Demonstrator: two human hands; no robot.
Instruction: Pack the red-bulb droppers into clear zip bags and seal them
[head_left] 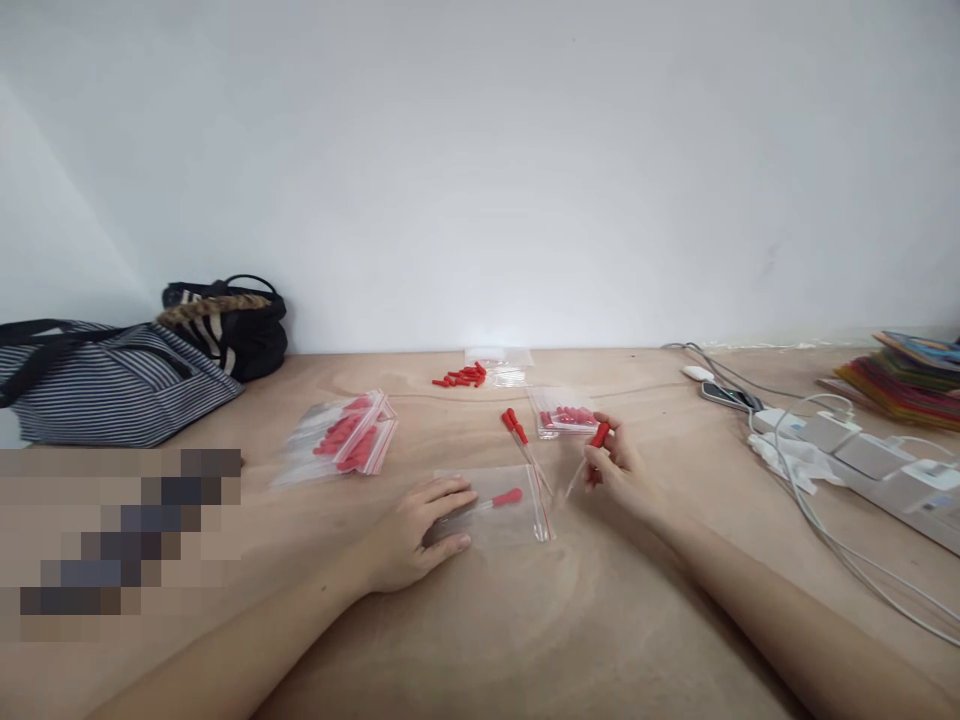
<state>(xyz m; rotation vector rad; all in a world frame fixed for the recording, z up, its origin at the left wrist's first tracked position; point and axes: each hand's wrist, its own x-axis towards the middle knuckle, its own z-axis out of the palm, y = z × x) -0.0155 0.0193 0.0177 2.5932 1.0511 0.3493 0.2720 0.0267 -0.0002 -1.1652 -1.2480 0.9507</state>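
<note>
My left hand [424, 532] lies flat with fingers stretched over a clear zip bag [517, 525]. Inside that bag is one dropper with a red bulb [509, 496]. The bag's red-striped opening faces right. In my right hand [616, 462] a glass dropper [599, 435] is pinched by its red bulb, its thin tip slanting down to the left. Between the hands, beyond the bag, lie two loose droppers [516, 426] side by side. A zip bag [559, 415] with several red bulbs sits just behind my right hand.
At left are filled zip bags [356, 437] in a pile. Loose red bulbs [465, 376] and clear glass tubes [506, 374] lie near the wall. A striped bag [112, 390] and a black bag [255, 335] stand left; a power strip [885, 470], cables and a phone [731, 396] lie right.
</note>
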